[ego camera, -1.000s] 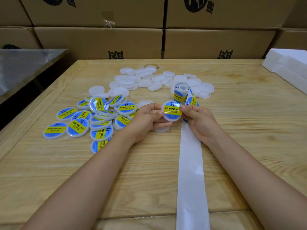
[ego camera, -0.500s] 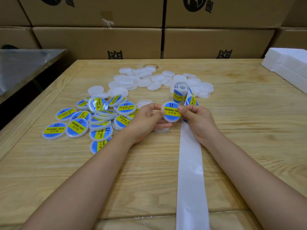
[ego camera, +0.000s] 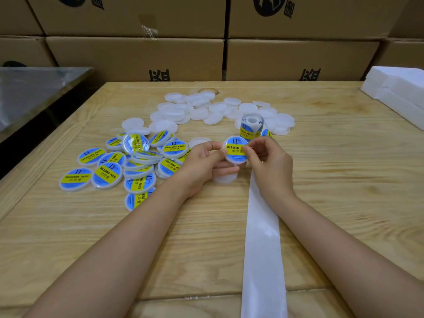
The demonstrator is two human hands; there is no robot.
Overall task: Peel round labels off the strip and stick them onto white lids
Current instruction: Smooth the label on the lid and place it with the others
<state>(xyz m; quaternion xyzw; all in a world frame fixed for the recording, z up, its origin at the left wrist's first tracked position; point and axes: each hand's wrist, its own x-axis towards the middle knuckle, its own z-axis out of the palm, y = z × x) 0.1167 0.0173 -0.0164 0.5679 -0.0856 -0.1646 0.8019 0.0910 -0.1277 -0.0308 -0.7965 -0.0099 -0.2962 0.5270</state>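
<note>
White plastic lid, blue-and-yellow round label on its face, is held up just above the wooden table, tilted toward the camera between both hands.

Left hand: fingers curled under and round the lid's left edge, thumb on top. It likely serves as the steady support so the disc cannot turn.

Right hand: thumb and forefinger pinched narrow on the right edge, covering the end of the printed text. Probably pressing the label's last margin down. Whether the sticker is fully seated under those fingertips cannot be told.

Bare lid lies directly below the hands, touching the strip's edge; it looks ready as the next one.

Backing strip, white and stripped of labels, runs from under the right hand toward the near table edge. Its roll stands beyond the hands with unpeeled labels showing, close enough for the right hand to reach.

Sorting is by side: labelled lids are heaped to the left, overlapping; unlabelled lids are spread farther back, around the roll.

Containers: stacked cardboard boxes behind the table, all closed, contents not visible. White foam blocks sit at the far right and a metal surface at the left.
</note>
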